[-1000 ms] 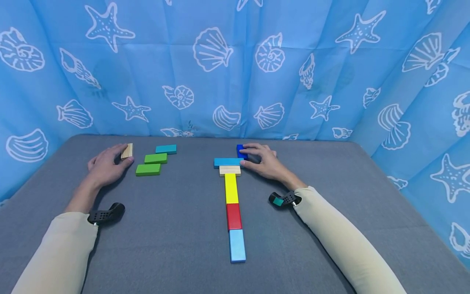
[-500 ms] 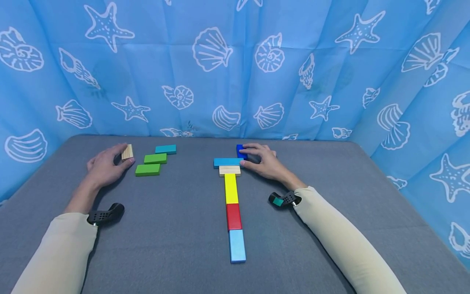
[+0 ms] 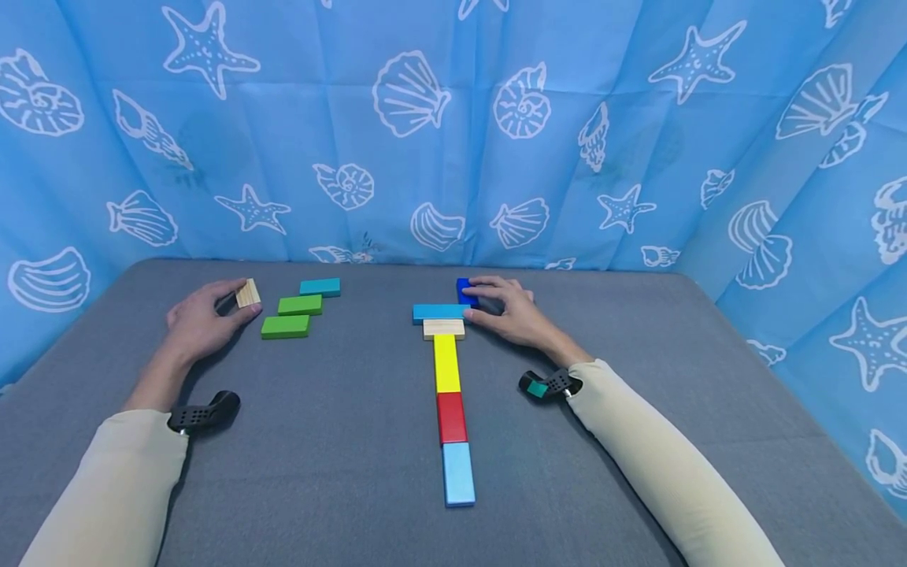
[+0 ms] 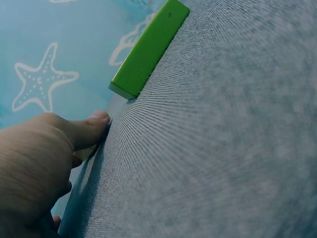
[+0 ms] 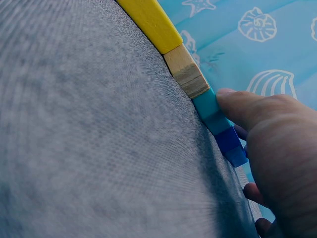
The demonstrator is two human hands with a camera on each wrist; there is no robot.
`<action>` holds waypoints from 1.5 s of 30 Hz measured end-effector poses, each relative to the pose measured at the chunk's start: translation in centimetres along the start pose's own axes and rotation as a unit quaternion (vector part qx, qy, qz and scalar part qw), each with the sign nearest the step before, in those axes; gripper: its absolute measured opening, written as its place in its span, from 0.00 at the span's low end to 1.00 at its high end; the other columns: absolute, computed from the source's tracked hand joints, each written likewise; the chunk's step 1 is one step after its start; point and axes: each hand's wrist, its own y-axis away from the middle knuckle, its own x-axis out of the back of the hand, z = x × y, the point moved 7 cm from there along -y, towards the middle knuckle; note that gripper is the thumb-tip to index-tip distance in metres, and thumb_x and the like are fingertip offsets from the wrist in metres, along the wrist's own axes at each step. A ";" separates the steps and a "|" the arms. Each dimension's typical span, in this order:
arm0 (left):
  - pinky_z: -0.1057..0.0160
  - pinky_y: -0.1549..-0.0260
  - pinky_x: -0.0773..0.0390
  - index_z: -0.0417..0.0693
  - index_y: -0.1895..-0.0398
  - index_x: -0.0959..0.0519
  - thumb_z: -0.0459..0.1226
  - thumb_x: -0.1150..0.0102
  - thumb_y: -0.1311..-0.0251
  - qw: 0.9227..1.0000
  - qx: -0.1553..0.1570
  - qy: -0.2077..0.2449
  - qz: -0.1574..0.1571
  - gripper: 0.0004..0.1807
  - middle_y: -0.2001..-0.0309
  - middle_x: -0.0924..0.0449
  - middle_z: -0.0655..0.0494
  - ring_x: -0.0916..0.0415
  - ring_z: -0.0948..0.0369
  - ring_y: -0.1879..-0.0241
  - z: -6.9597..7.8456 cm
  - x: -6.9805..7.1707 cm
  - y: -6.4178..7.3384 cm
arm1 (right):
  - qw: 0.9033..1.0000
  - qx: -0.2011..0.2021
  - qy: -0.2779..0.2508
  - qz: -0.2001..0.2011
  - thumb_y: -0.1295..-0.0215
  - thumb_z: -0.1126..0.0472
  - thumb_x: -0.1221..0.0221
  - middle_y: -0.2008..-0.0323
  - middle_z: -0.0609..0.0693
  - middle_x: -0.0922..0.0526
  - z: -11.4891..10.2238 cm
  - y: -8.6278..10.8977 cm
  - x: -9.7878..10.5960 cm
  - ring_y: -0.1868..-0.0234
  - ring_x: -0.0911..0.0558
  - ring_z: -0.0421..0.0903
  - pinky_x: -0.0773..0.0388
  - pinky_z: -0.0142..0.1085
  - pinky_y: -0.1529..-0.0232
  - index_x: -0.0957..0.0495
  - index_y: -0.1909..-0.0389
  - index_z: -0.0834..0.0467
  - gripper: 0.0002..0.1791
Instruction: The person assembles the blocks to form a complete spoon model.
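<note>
My left hand (image 3: 205, 319) pinches a plain wooden block (image 3: 248, 294) between thumb and fingertips at the far left of the table; in the left wrist view the thumb hides most of that block. My right hand (image 3: 512, 313) has its fingers curled at a dark blue block (image 3: 465, 291). Its thumb lies at the right end of a light blue crosswise block (image 3: 435, 313). Below this crosspiece are a second plain wooden block (image 3: 443, 330), a yellow block (image 3: 446, 364), a red block (image 3: 452, 417) and a pale blue block (image 3: 458, 474), joined in a line.
Right of the left hand lie two green blocks, the nearer green block (image 3: 286, 327) and the farther green block (image 3: 301, 305), plus a teal block (image 3: 320, 288). A blue shell-patterned curtain (image 3: 453, 157) hangs behind the grey-covered table (image 3: 340, 441).
The wooden block in my left hand has turned slightly, its near end shifting right. My right hand and the row of blocks stay where they were.
</note>
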 end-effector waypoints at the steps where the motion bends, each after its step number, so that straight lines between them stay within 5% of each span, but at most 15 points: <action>1: 0.25 0.39 0.55 0.37 0.25 0.38 0.55 0.49 0.27 1.000 0.001 0.002 0.000 0.38 0.29 0.42 0.26 0.48 0.27 0.31 0.0 0.0 0.0 | 1.000 -0.002 0.000 0.000 0.30 0.48 0.37 0.28 0.54 0.31 0.0 0.0 0.0 0.32 0.37 0.59 0.48 0.60 0.37 0.24 0.32 0.54 0.28; 9: 0.23 0.37 0.59 0.40 0.22 0.42 0.57 0.49 0.27 0.999 -0.008 0.043 0.001 0.41 0.26 0.46 0.29 0.52 0.29 0.28 2.1 0.7 -0.4 | 1.000 -0.005 -0.001 0.000 0.30 0.48 0.37 0.28 0.54 0.32 0.1 0.0 0.0 0.32 0.37 0.58 0.48 0.60 0.37 0.24 0.32 0.54 0.28; 13: 0.23 0.36 0.62 0.42 0.22 0.40 0.55 0.47 0.27 0.998 -0.039 0.058 -0.006 0.40 0.24 0.47 0.31 0.53 0.30 0.26 5.3 0.9 -0.6 | 1.000 -0.004 0.000 0.001 0.30 0.48 0.37 0.28 0.54 0.31 0.1 0.1 0.1 0.32 0.37 0.58 0.49 0.60 0.36 0.24 0.32 0.54 0.28; 22: 0.28 0.35 0.46 0.44 0.23 0.37 0.50 0.42 0.28 0.990 -0.103 0.089 -0.045 0.36 0.23 0.46 0.37 0.50 0.34 0.26 11.8 -0.3 -0.1 | 1.000 0.010 -0.004 0.009 0.30 0.49 0.36 0.29 0.53 0.31 -0.1 0.0 0.1 0.32 0.36 0.58 0.48 0.60 0.37 0.23 0.33 0.54 0.27; 34: 0.35 0.29 0.49 0.46 0.24 0.35 0.48 0.40 0.29 0.981 -0.129 0.106 -0.098 0.35 0.23 0.43 0.40 0.51 0.41 0.24 17.3 -6.0 -0.8 | 1.000 -0.002 -0.003 0.005 0.30 0.48 0.37 0.28 0.52 0.31 0.0 0.0 0.0 0.32 0.37 0.58 0.48 0.59 0.37 0.23 0.33 0.53 0.27; 45: 0.42 0.29 0.44 0.45 0.25 0.33 0.47 0.39 0.30 0.980 -0.098 0.127 -0.120 0.34 0.26 0.37 0.43 0.44 0.44 0.25 19.3 -10.2 -2.7 | 1.000 0.000 -0.004 0.009 0.30 0.49 0.36 0.28 0.53 0.31 0.0 0.1 0.1 0.32 0.37 0.59 0.48 0.60 0.38 0.23 0.33 0.54 0.27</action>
